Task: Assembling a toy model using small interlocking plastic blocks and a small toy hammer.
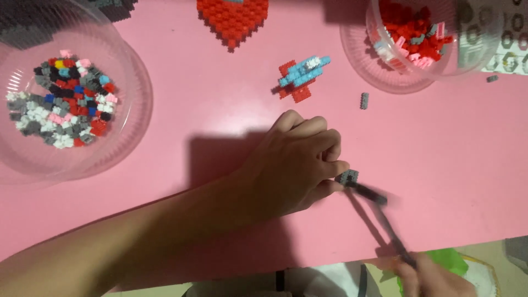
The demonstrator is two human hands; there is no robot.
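Note:
My left hand (294,165) rests on the pink table (451,159), its fingertips pinched on a small grey brick piece (347,177). My right hand (432,278) is at the bottom edge, holding a thin dark tool (385,217) whose blurred tip touches the grey piece. A small red and light-blue brick build (301,78) lies on the table just beyond my left hand. A single grey brick (363,100) lies to its right.
A clear bowl (132,88) of mixed small bricks stands at the left. A clear tub (440,69) of red, pink and grey bricks sits on a lid at the back right. A red heart-shaped build (233,19) lies at the top. Green and white items lie below the table's front edge.

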